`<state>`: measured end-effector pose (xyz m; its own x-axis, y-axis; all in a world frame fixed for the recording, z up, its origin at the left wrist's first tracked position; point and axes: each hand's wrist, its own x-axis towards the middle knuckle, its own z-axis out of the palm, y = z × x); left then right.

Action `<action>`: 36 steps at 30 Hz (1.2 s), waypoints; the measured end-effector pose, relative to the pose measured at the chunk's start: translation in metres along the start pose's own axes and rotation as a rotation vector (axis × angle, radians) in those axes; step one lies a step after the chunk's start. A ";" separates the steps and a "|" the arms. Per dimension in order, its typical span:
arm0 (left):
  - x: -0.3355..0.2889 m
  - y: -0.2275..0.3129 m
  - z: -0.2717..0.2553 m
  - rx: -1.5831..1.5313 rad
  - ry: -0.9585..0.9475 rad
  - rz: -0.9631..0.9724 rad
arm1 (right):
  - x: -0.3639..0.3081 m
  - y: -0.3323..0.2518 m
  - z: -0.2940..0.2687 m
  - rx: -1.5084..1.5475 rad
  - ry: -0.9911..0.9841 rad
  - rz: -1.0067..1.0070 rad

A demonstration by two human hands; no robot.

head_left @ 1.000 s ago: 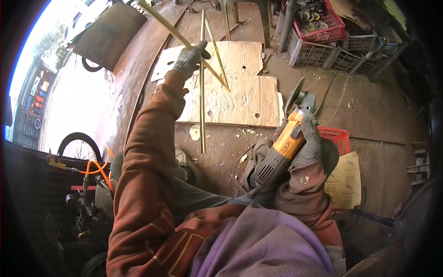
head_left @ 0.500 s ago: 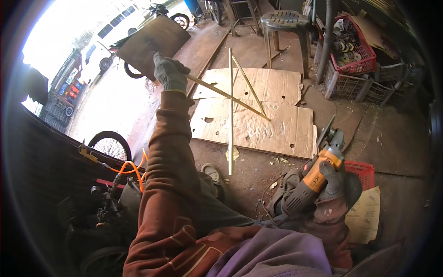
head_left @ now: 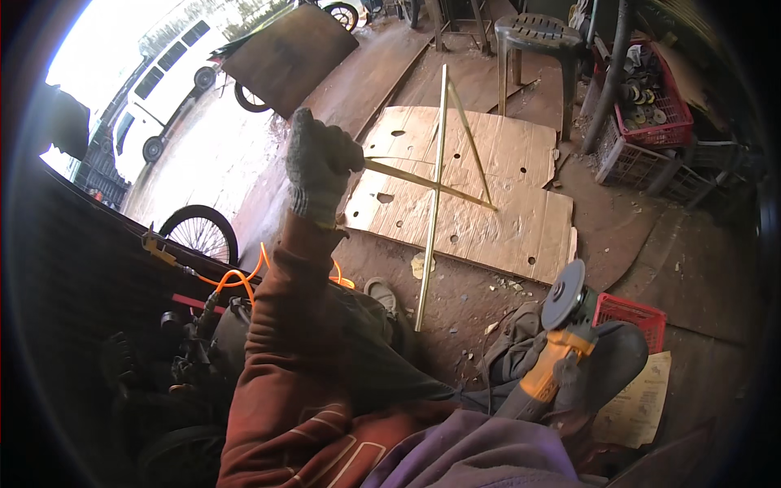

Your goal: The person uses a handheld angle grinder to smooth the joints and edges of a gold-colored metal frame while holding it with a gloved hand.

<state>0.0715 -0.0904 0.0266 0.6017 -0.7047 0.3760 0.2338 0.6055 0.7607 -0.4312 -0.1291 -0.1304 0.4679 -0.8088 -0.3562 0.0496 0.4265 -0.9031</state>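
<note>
My left hand point(head_left: 321, 167), in a grey knitted glove, is closed round the end of a thin brass-coloured metal frame point(head_left: 434, 203). Its narrow bars meet at sharp angles, roughly like a letter A, over the cardboard sheet point(head_left: 504, 236) on the ground. The longest bar runs past the cardboard's near edge toward my feet. In my right hand point(head_left: 571, 381), also gloved, is an orange and black angle grinder point(head_left: 543, 368), held low by my right knee. Its grey disc point(head_left: 563, 294) points up and away from me, apart from the frame.
A dark plastic stool point(head_left: 537, 37) stands at the far right, near a red crate point(head_left: 661, 134) full of discs. Another red crate point(head_left: 630, 319) sits beside my right knee. An orange hose point(head_left: 236, 281) coils at left, near a spoked wheel point(head_left: 198, 236). A brown board point(head_left: 289, 61) leans beyond my left hand.
My left hand has come up, closer to me, still holding the frame. The grinder has turned, so its disc shows its flat face and sits lower. The whole view has shifted somewhat.
</note>
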 end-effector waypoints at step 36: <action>-0.021 0.016 -0.020 0.027 0.386 0.009 | 0.012 -0.046 0.057 0.450 -0.276 0.033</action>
<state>0.0780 -0.0587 0.0206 0.8479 -0.5052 0.1604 0.2096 0.5975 0.7740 -0.3778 -0.1352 -0.0789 0.6876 -0.6811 -0.2516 0.3765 0.6308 -0.6785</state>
